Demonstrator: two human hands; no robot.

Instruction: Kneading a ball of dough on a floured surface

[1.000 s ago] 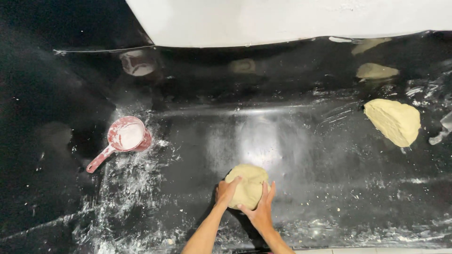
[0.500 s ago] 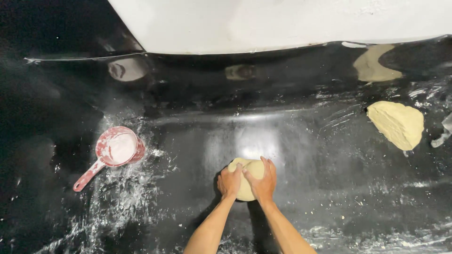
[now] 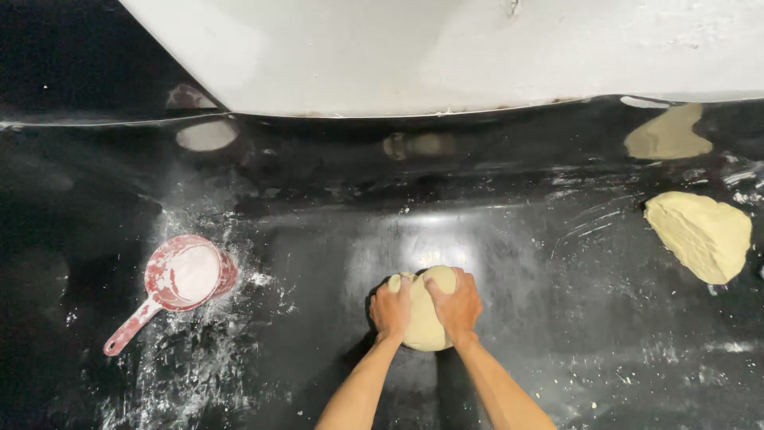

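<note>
A pale yellow lump of dough (image 3: 426,318) lies on the shiny black work surface (image 3: 557,318), low in the middle of the view. My left hand (image 3: 391,309) presses on its left side with curled fingers. My right hand (image 3: 455,304) covers its right side and top, fingers folded over the dough. Both forearms reach up from the bottom edge.
A red scoop with a handle (image 3: 181,276), full of white flour, sits at the left amid scattered flour. A larger piece of dough (image 3: 700,236) lies at the right edge. A white wall (image 3: 477,48) rises behind the surface, which mirrors the objects.
Both hands have moved from the near edge of the dough up onto its top and sides, and the dough has been pushed away from me and folded tighter. The view has shifted slightly.
</note>
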